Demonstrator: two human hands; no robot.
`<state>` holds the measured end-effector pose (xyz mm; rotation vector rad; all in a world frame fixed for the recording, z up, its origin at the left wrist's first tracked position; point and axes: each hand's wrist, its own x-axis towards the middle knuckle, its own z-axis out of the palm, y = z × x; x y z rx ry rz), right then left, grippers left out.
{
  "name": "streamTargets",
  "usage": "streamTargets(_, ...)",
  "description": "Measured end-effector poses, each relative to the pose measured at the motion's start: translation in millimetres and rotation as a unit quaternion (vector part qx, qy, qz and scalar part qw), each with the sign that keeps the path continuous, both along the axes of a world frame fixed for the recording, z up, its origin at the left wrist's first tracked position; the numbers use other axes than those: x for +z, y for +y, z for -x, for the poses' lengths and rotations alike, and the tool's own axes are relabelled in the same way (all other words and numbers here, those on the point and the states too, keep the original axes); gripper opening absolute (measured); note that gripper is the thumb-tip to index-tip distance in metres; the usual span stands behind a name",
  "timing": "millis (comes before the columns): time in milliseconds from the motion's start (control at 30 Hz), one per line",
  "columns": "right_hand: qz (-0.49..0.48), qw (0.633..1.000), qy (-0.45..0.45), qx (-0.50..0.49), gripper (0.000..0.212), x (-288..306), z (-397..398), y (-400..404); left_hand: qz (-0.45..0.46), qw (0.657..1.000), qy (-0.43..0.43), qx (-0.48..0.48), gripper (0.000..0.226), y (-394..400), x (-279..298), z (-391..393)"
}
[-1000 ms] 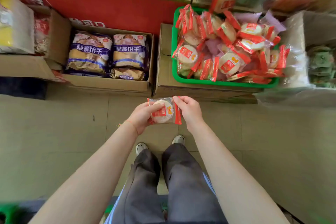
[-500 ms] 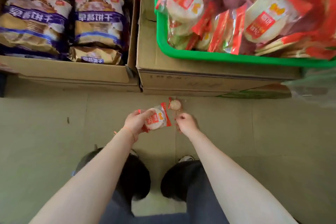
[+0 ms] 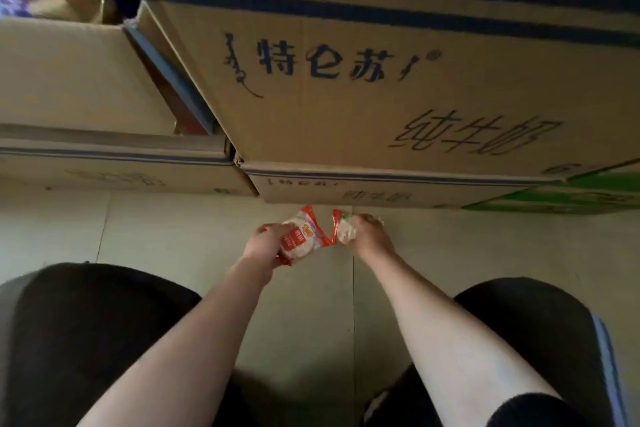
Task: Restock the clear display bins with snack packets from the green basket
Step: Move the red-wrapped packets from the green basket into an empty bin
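Our left hand (image 3: 265, 242) holds a red snack packet (image 3: 300, 242) low over the floor (image 3: 173, 229). Our right hand (image 3: 367, 236) grips a small packet (image 3: 343, 230) beside it. The big box (image 3: 363, 80) reads "特仑苏".

Two red-edged snack packets (image 3: 300, 238) (image 3: 343, 229) – round white cakes inside (clear film) – low near floor, almost touching.
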<state>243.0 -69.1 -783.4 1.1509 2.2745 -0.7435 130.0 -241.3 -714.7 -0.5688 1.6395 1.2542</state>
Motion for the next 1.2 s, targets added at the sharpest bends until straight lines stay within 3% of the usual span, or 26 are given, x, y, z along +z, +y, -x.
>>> streamTargets(167, 0.042, 0.997, -0.056, 0.01, 0.074, -46.0, 2.6, 2.6, -0.011, 0.999, -0.03, 0.017, 0.027, 3.6, -24.5, 0.9)
streamTargets(233, 0.038, 0.998, -0.052, 0.021, 0.071, -57.7, -0.1, -2.1, -0.01, 0.999, -0.041, 0.015, 0.024, 0.1, -27.0, -2.3)
streamTargets(333, -0.051, 0.996, -0.05, 0.046, 0.048, -61.6, -0.4, -11.2, -0.009, 0.999, -0.048, 0.017, 0.021, -7.5, -29.7, -5.0)
streamTargets(467, -0.099, 0.991, -0.082, 0.038, 0.053, -59.1, -2.8, -32.8, 0.012, 0.999, -0.04, 0.008, 0.021, -16.1, -35.3, -4.7)
streamTargets(533, -0.103, 0.99, -0.094, 0.019, 0.044, -63.7, -3.8, -40.1, 0.025, 0.999, -0.033, 0.014, 0.025, -19.5, -39.1, -3.5)
streamTargets(600, -0.092, 0.991, -0.094, 0.003, 0.041, -65.5, -4.4, -39.5, 0.03, 0.999, -0.035, 0.02, 0.026, -20.9, -41.7, -3.3)
streamTargets(733, -0.027, 0.997, -0.064, -0.032, 0.055, -59.5, -5.7, -35.2, 0.027, 0.999, -0.031, 0.02, 0.028, -15.9, -40.3, -2.8)
streamTargets(867, 0.011, 0.996, -0.039, -0.078, 0.049, -52.1, -9.1, -37.1, 0.018, 0.999, -0.024, 0.025, 0.031, -10.3, -34.7, -2.5)
streamTargets(967, 0.088, 0.984, 0.017, -0.152, 0.049, -26.9, -7.0, -37.2, 0.018, 0.999, -0.018, 0.036, 0.029, -6.4, -18.0, -2.6)
streamTargets(1033, 0.113, 0.972, 0.064, -0.196, 0.036, 5.7, -2.8, -37.4, 0.017, 0.999, -0.016, 0.043, 0.026, -5.5, 0.3, -2.6)
streamTargets(1200, 0.167, 0.939, 0.126, -0.273, 0.014, 140.1, -0.8, -44.2, -0.005, 0.999, -0.016, 0.044, 0.017, -22.1, 95.0, -2.2)
